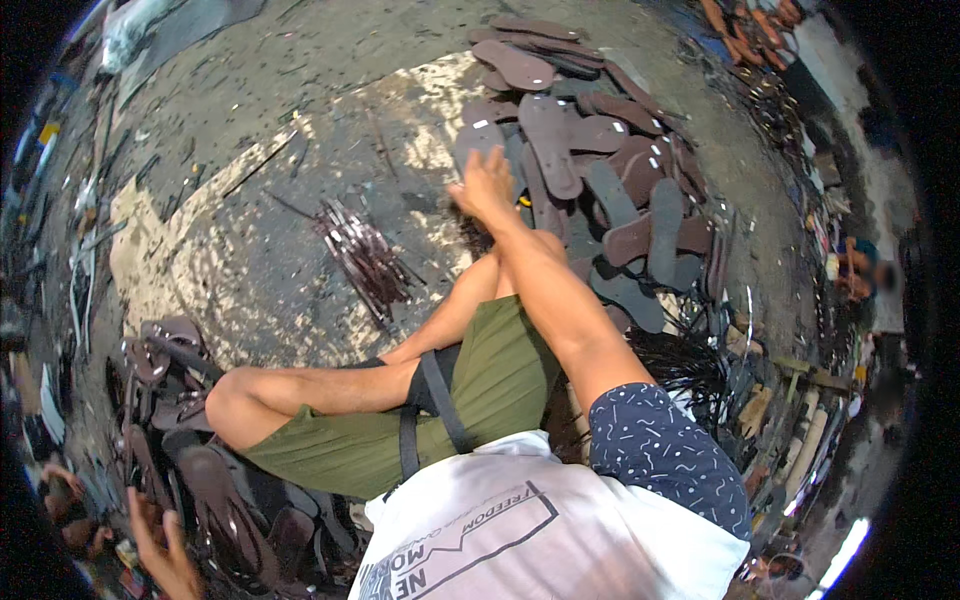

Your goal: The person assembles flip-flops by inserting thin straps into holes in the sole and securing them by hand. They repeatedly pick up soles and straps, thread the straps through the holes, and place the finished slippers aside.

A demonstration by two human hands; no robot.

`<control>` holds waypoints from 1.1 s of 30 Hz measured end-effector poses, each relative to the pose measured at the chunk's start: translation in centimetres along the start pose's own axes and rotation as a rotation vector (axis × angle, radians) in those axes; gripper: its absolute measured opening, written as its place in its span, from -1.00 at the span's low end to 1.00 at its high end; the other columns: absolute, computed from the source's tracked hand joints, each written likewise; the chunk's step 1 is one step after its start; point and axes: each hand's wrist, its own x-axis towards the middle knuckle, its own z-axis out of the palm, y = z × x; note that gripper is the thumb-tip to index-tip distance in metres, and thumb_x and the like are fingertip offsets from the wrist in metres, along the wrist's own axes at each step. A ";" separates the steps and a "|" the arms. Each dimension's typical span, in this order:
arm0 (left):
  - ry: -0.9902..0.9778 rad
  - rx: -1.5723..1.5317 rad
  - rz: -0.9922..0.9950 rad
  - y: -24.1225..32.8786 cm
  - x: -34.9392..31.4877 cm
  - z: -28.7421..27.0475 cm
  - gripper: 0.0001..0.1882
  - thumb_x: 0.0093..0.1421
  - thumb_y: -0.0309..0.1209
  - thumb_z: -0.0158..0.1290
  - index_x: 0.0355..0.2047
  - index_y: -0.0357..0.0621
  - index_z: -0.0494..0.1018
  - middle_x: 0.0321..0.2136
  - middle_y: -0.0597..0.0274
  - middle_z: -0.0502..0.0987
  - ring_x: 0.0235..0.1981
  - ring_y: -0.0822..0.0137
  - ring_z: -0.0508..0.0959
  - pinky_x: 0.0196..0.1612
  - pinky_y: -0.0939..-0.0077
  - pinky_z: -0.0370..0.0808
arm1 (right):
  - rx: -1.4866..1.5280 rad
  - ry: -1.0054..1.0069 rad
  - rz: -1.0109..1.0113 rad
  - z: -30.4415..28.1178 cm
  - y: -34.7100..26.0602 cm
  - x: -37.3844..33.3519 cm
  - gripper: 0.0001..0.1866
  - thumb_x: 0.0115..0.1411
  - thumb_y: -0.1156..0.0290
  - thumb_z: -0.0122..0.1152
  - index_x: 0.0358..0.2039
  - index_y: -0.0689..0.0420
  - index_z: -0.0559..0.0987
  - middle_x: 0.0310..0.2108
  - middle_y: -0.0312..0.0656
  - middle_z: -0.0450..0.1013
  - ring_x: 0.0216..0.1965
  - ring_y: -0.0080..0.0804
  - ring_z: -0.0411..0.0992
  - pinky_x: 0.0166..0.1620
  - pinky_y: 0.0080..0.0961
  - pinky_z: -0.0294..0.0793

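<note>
My right hand reaches ahead to the left edge of a pile of sandal soles. Its fingers are stretched out over a grey-brown sole with a small white mark; whether they touch it I cannot tell. Beside it lies a brown sole on top of the pile. Low at the left edge, my left hand has its fingers apart and nothing visible in them. It is nearest to a heap of dark sandals with straps. A bundle of thin, shiny dark-brown strips lies on the floor before my crossed legs.
A worn, paint-flecked board covers the floor ahead, strewn with dark scraps. More strapped sandals lie by my left knee. Black strips are heaped at my right, near wood pieces. Reddish-brown items lie far right.
</note>
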 end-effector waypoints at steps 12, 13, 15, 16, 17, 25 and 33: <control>0.279 -0.737 -0.016 10.1 6.9 19.3 -0.23 0.32 -0.48 0.13 0.45 -0.15 0.01 0.30 0.05 0.25 0.23 0.23 0.33 0.30 0.29 0.27 | 0.974 -0.096 -1.113 -5.3 -16.9 -16.1 -0.45 0.08 0.20 0.37 0.08 0.11 0.56 0.09 0.11 0.46 0.23 0.08 0.37 0.25 -0.03 0.36; 0.257 -0.822 -0.050 9.7 6.2 17.8 -0.23 0.30 -0.50 0.12 0.45 -0.15 0.03 0.31 0.04 0.25 0.26 0.21 0.31 0.34 0.28 0.23 | 0.992 -0.119 -1.050 -3.9 -16.9 -15.0 -0.46 0.11 0.13 0.37 0.07 0.11 0.59 0.08 0.14 0.47 0.21 0.09 0.39 0.23 -0.04 0.39; 0.201 -0.831 -0.077 7.6 3.7 15.6 -0.23 0.24 -0.53 0.11 0.43 -0.17 0.08 0.34 0.02 0.24 0.32 0.16 0.27 0.38 0.26 0.16 | 0.823 -0.133 -0.397 -0.5 -15.3 -9.6 -0.60 0.17 0.14 0.35 -0.12 0.18 0.61 -0.10 0.15 0.55 -0.06 0.17 0.50 0.01 -0.10 0.50; 0.159 -0.761 -0.070 6.4 2.6 15.1 -0.22 0.21 -0.54 0.12 0.42 -0.18 0.11 0.35 0.02 0.24 0.34 0.12 0.25 0.40 0.24 0.14 | 0.702 0.012 -0.275 3.2 -13.8 -7.6 -0.68 0.20 0.20 0.30 -0.22 0.21 0.56 -0.19 0.19 0.54 -0.10 0.20 0.49 -0.05 0.00 0.48; 0.075 -0.610 -0.064 6.2 1.4 14.7 -0.21 0.14 -0.53 0.15 0.40 -0.18 0.17 0.36 0.01 0.23 0.38 0.09 0.22 0.41 0.23 0.12 | 0.638 0.053 -0.255 6.2 -12.6 -7.0 -0.71 0.20 0.26 0.25 -0.23 0.22 0.51 -0.29 0.20 0.55 -0.15 0.23 0.51 -0.07 0.04 0.48; -0.084 -0.792 -0.062 10.5 6.3 18.9 -0.54 0.37 -0.42 0.08 0.25 -0.30 0.41 0.14 0.10 0.53 0.09 0.28 0.53 0.17 0.43 0.43 | 1.127 -0.402 -0.600 -4.3 -17.3 -14.1 -0.83 0.17 0.47 0.24 -0.21 0.19 0.59 -0.31 -0.02 0.54 -0.31 -0.12 0.56 -0.19 -0.28 0.58; 0.065 -1.028 -0.141 14.3 8.5 20.4 -0.63 0.37 -0.40 0.14 0.14 -0.29 0.50 -0.15 0.19 0.65 -0.27 0.49 0.59 -0.16 0.62 0.54 | 0.864 -0.091 -0.337 0.8 -16.5 -4.9 -0.72 0.22 0.20 0.32 -0.35 0.19 0.61 -0.31 -0.04 0.58 -0.27 -0.06 0.55 -0.14 -0.21 0.52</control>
